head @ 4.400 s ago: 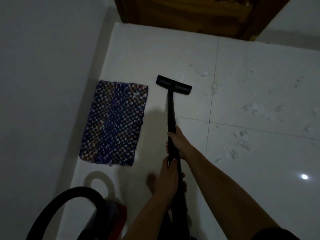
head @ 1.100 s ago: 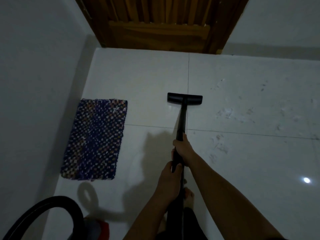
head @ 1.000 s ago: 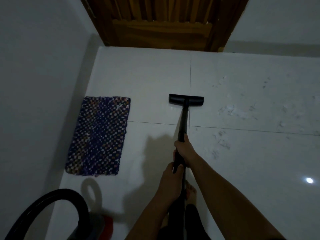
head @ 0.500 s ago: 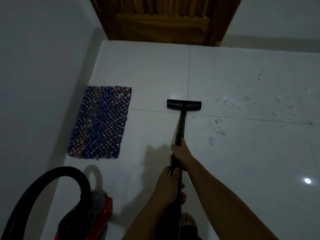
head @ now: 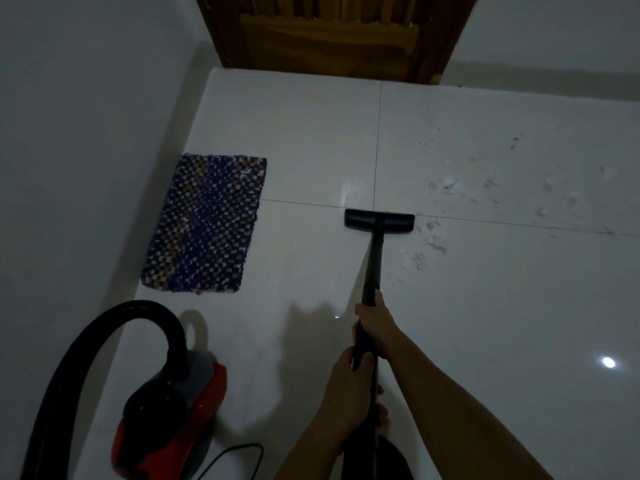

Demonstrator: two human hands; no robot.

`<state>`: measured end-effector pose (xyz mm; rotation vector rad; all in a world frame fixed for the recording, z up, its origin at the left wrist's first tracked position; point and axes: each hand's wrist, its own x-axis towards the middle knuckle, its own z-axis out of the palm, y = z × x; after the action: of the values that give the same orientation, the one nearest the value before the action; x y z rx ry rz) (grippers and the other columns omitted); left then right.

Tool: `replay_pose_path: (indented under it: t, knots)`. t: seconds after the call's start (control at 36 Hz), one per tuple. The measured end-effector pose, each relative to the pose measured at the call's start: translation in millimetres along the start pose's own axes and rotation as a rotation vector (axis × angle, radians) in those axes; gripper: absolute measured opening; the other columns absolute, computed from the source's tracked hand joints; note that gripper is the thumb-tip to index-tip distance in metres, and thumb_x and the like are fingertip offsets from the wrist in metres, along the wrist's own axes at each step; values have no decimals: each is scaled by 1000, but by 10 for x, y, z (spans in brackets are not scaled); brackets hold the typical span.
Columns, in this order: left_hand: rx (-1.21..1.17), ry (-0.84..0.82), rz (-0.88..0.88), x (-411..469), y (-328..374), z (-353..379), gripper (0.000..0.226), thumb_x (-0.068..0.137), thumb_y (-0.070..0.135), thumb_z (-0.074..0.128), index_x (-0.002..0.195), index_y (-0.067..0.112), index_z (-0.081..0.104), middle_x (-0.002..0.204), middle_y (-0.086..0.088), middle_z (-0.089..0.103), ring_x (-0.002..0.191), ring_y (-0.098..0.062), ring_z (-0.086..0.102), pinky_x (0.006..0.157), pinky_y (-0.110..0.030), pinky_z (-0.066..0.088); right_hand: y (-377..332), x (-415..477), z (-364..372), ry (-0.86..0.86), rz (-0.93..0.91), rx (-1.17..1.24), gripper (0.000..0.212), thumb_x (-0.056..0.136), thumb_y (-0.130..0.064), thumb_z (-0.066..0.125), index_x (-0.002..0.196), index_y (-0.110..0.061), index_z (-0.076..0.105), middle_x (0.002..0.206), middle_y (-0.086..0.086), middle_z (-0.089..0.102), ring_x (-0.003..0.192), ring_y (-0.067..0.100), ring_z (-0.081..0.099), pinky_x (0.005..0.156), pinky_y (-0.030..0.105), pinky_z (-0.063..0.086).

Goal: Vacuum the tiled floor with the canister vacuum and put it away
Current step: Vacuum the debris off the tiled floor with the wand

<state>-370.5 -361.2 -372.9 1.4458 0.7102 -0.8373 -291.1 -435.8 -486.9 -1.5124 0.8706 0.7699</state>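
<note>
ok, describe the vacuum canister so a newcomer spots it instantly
Start at the wooden door at the far wall and follow the left wall toward the camera, past the blue checkered mat. The canister sits on the tiled floor at bottom left: red and black, with a thick black hose arching from its top.

A woven rug (head: 207,225) in blue and pale checks lies flat near the left wall (head: 79,133), its long side running along it. At the far end stands a brown wooden door (head: 332,32), slatted above a solid panel, set in a darker frame (head: 446,46).
</note>
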Motion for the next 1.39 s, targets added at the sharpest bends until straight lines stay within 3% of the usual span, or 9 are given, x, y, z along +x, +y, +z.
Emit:
replay_pose_path:
  t: [0.17,0.33,0.53,0.72,0.83,1.06,1.17,1.25,1.39]
  knots:
    - [75,-4,25,-222,-305,-184,14,97,38,38,95,34,52,82,-10,57,67,-24,55,67,-39,46,286,-206,204,9,-5,-26,73,93,-10,46,153,-31,9,84,15,53,50,23,51,51,33,46]
    - [120,-38,22,-551,-652,-447,17,98,37,38,85,39,48,79,-9,58,64,-24,55,66,-39,46,658,-547,452,36,6,14,70,94,-7,44,153,-28,12,76,13,51,48,22,50,48,32,44]
    - [111,-87,-3,-855,-1032,-549,14,100,32,36,109,25,46,73,-10,57,49,-20,52,49,-28,46,1071,-871,531,60,56,9,71,93,-9,45,153,-28,11,81,12,52,53,21,52,53,33,48]
    - [178,-88,-26,-1010,-1295,-339,12,99,31,37,102,27,48,82,-13,56,60,-23,53,60,-35,46,1429,-1042,341,80,82,47,71,92,-8,46,153,-28,13,81,13,51,49,22,51,49,32,44]
    - [160,-111,-31,-1024,-1365,-142,15,100,31,36,107,25,47,80,-11,54,51,-19,52,50,-30,47,1535,-1041,133,84,71,33,70,93,-8,46,153,-26,14,77,12,52,50,21,51,48,30,45]
    - [161,-69,-53,-855,-1256,368,17,99,33,38,85,38,47,75,-10,56,51,-19,52,54,-33,46,1432,-838,-328,27,67,52,73,95,-10,44,153,-33,6,90,15,54,52,19,53,48,30,45]
    - [136,-62,-41,-721,-1108,616,11,98,34,39,95,33,49,74,-10,56,53,-21,52,61,-37,45,1253,-697,-569,-2,71,17,74,96,-11,45,153,-33,4,104,20,54,53,18,54,49,29,47]
    - [80,-45,-57,-596,-974,777,14,99,32,38,107,27,48,70,-9,56,52,-20,51,54,-31,44,1091,-571,-720,-25,83,-8,74,96,-12,45,153,-34,4,107,21,54,54,19,53,51,31,47]
    - [45,-11,-71,-401,-725,1012,30,100,31,37,124,17,48,70,-11,55,49,-20,51,48,-27,44,796,-396,-954,-66,97,-17,75,97,-10,44,152,-36,1,86,15,53,54,18,52,49,30,45]
